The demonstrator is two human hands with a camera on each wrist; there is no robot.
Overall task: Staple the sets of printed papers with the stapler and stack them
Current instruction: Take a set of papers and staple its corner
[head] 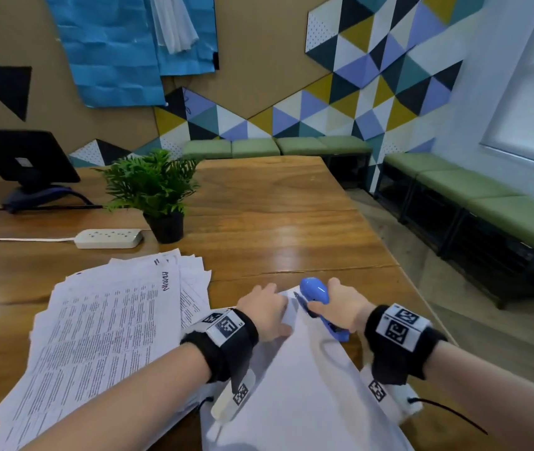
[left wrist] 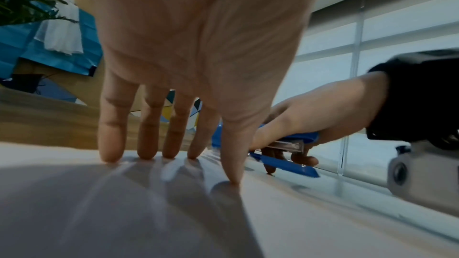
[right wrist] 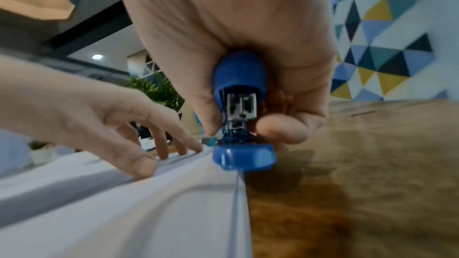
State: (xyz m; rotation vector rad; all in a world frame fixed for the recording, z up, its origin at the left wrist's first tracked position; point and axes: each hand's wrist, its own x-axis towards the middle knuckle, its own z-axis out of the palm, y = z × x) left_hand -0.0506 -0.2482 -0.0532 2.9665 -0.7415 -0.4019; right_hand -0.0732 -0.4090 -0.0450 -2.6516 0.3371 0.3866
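A set of white papers (head: 295, 385) lies blank side up on the wooden table (head: 275, 222) in front of me. My left hand (head: 265, 312) presses its straight fingers (left wrist: 111, 150) down on the far end of the set. My right hand (head: 340, 304) grips a blue stapler (head: 316, 292) at the set's far right corner, and the mouth of the stapler (right wrist: 244, 156) sits over the paper edge (right wrist: 238, 189). To the left spreads a loose pile of printed papers (head: 103, 330).
A potted green plant (head: 155, 190) and a white power strip (head: 108, 238) stand beyond the printed pile. A black monitor (head: 21, 157) is at the far left. The table's right edge (head: 421, 288) runs close to my right hand, with green benches (head: 487, 196) beyond.
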